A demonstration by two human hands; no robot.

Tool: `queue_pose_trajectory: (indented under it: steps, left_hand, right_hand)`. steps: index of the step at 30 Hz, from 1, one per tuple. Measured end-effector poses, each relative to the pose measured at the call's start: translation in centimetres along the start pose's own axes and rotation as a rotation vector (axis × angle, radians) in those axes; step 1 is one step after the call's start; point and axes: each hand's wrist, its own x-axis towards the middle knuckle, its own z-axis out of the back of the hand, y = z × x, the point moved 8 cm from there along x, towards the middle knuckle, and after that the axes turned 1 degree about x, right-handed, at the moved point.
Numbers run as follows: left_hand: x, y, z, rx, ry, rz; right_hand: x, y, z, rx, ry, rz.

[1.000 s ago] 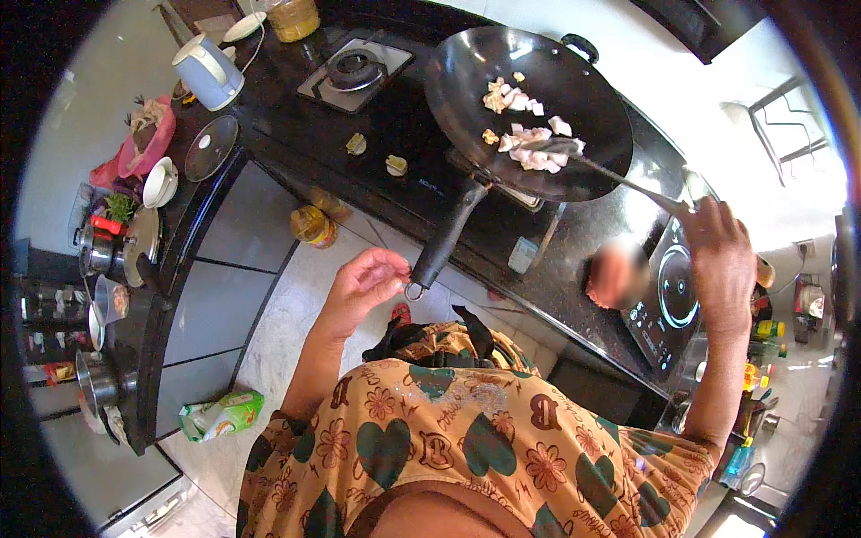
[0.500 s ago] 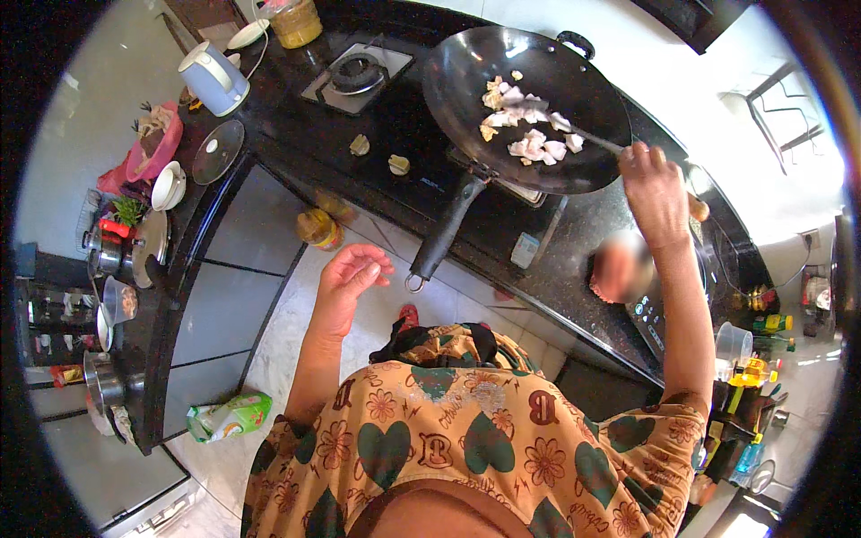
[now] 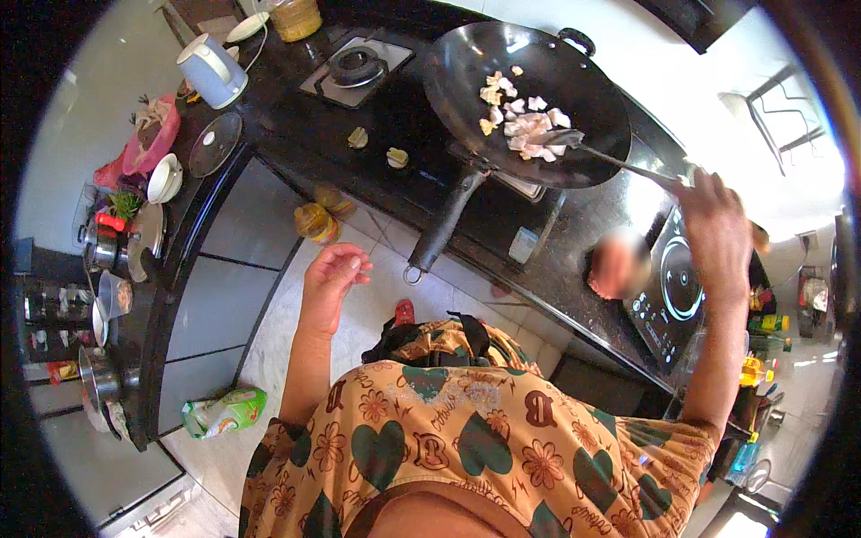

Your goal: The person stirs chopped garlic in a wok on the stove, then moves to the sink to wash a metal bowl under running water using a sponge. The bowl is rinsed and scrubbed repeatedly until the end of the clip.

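Note:
A long-handled spatula (image 3: pixel 628 167) is gripped at its handle by my right hand (image 3: pixel 715 224), which is closed beyond the wok's right rim. Its dark blade rests among pale pinkish meat pieces (image 3: pixel 531 143) in the lower middle of the black wok (image 3: pixel 587 99). Some yellowish bits lie left of the meat. The wok sits on the right burner, its long black handle (image 3: pixel 446 220) pointing toward me. Left of that handle, apart from it, my left hand (image 3: pixel 334 276) hovers with its fingers loosely curled together and nothing in them.
The bare left burner (image 3: pixel 356 68) and two stove knobs (image 3: pixel 397 158) are left of the wok. An induction cooktop (image 3: pixel 668 300) lies on the right counter beside a blurred pinkish thing (image 3: pixel 619 266). A kettle (image 3: pixel 212 72) and pot lid (image 3: pixel 216 148) stand on the left counter.
My right hand has moved right and toward me, drawing the spatula blade nearer the wok's near side. Meat pieces have gathered around the blade. My left hand has shifted slightly left, its fingers curled more.

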Motion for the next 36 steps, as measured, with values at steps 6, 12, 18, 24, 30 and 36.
queue_pose_trajectory:
  steps: [6, 12, 18, 24, 30, 36]
  left_hand:
    - [1.0, 0.2, -2.2, -0.009, 0.085, 0.008]
    - [0.8, 0.8, -0.8, 0.037, 0.046, 0.002]
    - [1.3, 1.2, -1.4, 0.041, 0.082, 0.016]
    - [1.3, 1.0, -0.9, 0.048, 0.045, 0.026]
    - [1.2, 0.9, -0.9, 0.076, 0.07, 0.028]
    - [1.6, 1.3, -0.9, 0.053, 0.075, 0.041]
  right_hand:
    - [0.2, -0.2, -2.4, 0.023, -0.026, -0.014]
    - [-1.0, -2.1, 0.4, -0.015, 0.108, -0.067]
    - [-0.4, -0.1, -1.7, -0.045, 0.013, -0.027]
    - [-0.4, -1.2, -2.9, -0.074, 0.013, -0.108]
    - [1.3, -0.7, -5.1, 0.069, 0.074, -0.184]
    - [6.3, 0.6, -7.8, 0.036, -0.02, -0.252]
